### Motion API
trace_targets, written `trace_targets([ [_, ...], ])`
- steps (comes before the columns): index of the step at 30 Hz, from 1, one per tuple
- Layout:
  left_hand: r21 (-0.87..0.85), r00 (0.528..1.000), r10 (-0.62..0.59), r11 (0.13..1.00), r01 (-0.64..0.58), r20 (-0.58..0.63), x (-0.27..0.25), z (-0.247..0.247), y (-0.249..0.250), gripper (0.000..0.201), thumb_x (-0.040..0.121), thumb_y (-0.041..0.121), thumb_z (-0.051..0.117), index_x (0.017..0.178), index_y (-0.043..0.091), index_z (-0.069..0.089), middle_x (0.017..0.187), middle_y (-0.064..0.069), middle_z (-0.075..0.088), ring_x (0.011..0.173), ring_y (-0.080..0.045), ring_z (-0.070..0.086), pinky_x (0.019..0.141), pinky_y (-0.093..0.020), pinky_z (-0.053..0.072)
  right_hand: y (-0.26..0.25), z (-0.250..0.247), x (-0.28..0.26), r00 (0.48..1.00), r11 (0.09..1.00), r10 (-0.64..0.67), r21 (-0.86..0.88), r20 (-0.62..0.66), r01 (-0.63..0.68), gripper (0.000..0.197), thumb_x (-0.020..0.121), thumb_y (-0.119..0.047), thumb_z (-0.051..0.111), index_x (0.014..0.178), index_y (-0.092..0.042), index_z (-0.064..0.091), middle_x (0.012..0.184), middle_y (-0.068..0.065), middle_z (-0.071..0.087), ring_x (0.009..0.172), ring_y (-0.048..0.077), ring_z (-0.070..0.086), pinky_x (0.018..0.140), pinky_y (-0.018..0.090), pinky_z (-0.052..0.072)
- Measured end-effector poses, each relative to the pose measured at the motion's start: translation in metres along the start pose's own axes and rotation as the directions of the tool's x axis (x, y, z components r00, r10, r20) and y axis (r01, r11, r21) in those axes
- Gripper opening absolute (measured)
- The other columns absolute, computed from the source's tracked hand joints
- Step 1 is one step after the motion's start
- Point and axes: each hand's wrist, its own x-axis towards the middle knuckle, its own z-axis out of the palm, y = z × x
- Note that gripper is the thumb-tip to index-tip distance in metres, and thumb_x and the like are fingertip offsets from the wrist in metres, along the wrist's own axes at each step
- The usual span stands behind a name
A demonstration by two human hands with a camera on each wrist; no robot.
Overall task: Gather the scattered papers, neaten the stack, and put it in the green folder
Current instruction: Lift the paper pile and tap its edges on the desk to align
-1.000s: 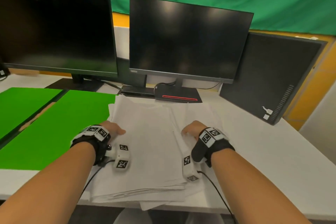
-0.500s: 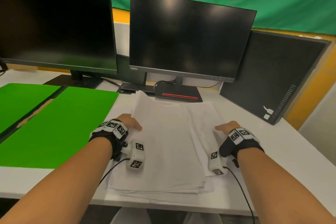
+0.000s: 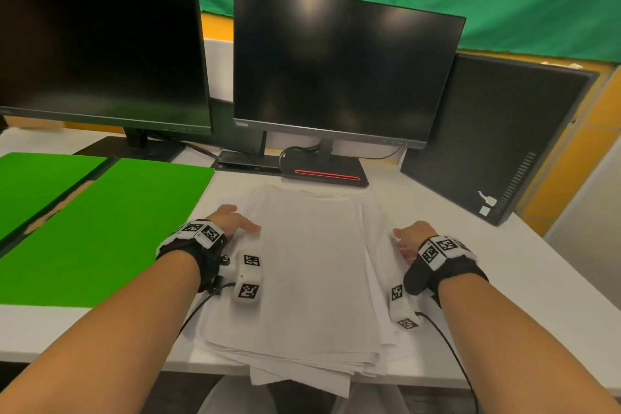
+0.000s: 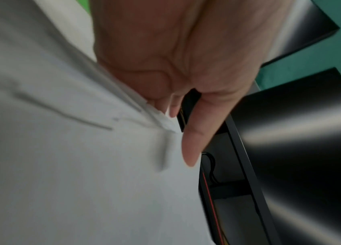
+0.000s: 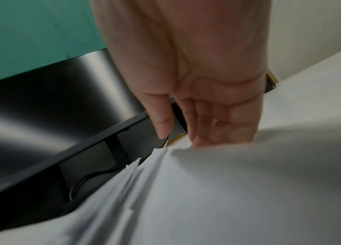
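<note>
From the head view, the loose stack of papers (image 3: 312, 279) lies on the white counter (image 3: 487, 296) just right of the open green folder (image 3: 100, 228), with the left hand (image 3: 232, 223) and right hand (image 3: 411, 239) at its two sides. The left wrist view shows the left hand's fingers (image 4: 192, 145) extended, touching the stack's edge. The right wrist view shows straight fingers (image 5: 213, 129) against the fanned sheets, gripping nothing.

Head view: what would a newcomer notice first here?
First, the loose pile of white papers in the middle of the desk, with the left hand and the right hand at its two sides. Next, the open green folder lying flat to the left.
</note>
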Motion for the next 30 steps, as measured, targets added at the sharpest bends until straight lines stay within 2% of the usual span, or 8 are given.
trace_targets([
  [8,0.02,0.994,-0.039,0.999,0.037,0.102,0.021,0.013,-0.015,0.082,0.033,0.026,0.094,0.104,0.0,0.063,0.09,-0.021,0.07,0.079,-0.04,0.068,0.076,-0.046,0.058,-0.015,0.003,-0.023,0.99,1.0,-0.027,-0.002,0.141,0.027,0.059,0.09,-0.036,0.056,0.132,0.003,0.045,0.135,0.02,0.052,0.123,0.037,0.051,0.107,0.043,0.039],
  [11,0.0,0.99,-0.05,0.999,0.051,0.131,0.042,0.006,-0.025,0.101,0.023,0.027,0.096,0.116,0.005,0.063,0.112,-0.022,0.068,0.103,-0.045,0.065,0.091,-0.06,0.049,-0.007,-0.002,-0.017,0.993,0.999,0.011,0.052,0.118,-0.017,0.062,0.087,-0.032,0.062,0.131,0.008,0.043,0.132,0.022,0.053,0.122,0.038,0.051,0.106,0.044,0.04],
  [14,-0.018,0.986,0.002,1.0,0.001,0.169,0.015,0.019,-0.019,0.073,0.047,0.016,0.088,0.114,0.003,0.063,0.112,-0.024,0.068,0.107,-0.046,0.064,0.093,-0.062,0.047,-0.007,0.011,-0.012,0.965,0.993,-0.007,0.115,0.264,-0.024,0.088,0.062,-0.044,0.08,0.13,0.004,0.05,0.124,0.018,0.061,0.112,0.036,0.058,0.099,0.045,0.046],
  [16,-0.015,0.986,0.036,0.999,-0.034,0.165,0.008,0.026,-0.019,0.081,0.039,0.016,0.087,0.115,0.003,0.063,0.111,-0.024,0.069,0.104,-0.045,0.065,0.091,-0.064,0.048,-0.012,0.018,-0.023,0.962,0.996,-0.022,0.09,0.271,-0.003,0.066,0.075,-0.036,0.074,0.125,0.002,0.054,0.118,0.015,0.063,0.103,0.031,0.06,0.087,0.036,0.049],
  [20,0.121,0.996,0.089,0.989,-0.089,0.011,-0.008,0.029,-0.011,0.075,0.054,0.011,0.085,0.122,-0.003,0.059,0.123,-0.019,0.063,0.113,-0.04,0.06,0.1,-0.051,0.047,-0.012,0.022,-0.026,0.968,0.997,-0.016,0.079,0.25,-0.003,0.064,0.077,-0.026,0.073,0.13,0.0,0.048,0.128,0.017,0.058,0.116,0.035,0.055,0.098,0.038,0.044],
  [24,0.389,0.984,0.11,0.92,-0.048,-0.138,-0.017,0.031,-0.005,0.09,0.063,0.03,0.082,0.142,0.017,0.041,0.148,-0.013,0.04,0.136,-0.034,0.037,0.115,-0.041,0.03,-0.012,0.027,-0.016,0.966,0.99,-0.065,0.141,0.249,0.031,0.078,0.064,-0.02,0.079,0.132,0.002,0.047,0.129,0.018,0.057,0.117,0.038,0.055,0.104,0.045,0.042],
  [28,0.361,0.985,0.171,0.92,-0.152,-0.021,-0.021,0.04,-0.005,0.073,0.064,0.016,0.081,0.131,0.011,0.054,0.132,-0.013,0.058,0.124,-0.035,0.051,0.109,-0.045,0.038,0.009,0.041,0.015,0.945,0.975,-0.084,0.221,0.315,0.013,0.097,0.036,-0.031,0.088,0.124,-0.004,0.057,0.117,0.017,0.066,0.108,0.037,0.062,0.099,0.05,0.047],
  [30,0.29,0.975,0.223,0.931,-0.22,0.021,-0.025,0.045,-0.003,0.061,0.068,0.004,0.076,0.126,0.007,0.057,0.125,-0.015,0.061,0.118,-0.037,0.055,0.106,-0.047,0.042,0.007,0.041,-0.002,0.957,0.969,-0.098,0.247,0.272,0.029,0.078,0.051,-0.022,0.088,0.119,-0.002,0.058,0.115,0.017,0.066,0.108,0.036,0.062,0.099,0.049,0.047],
])
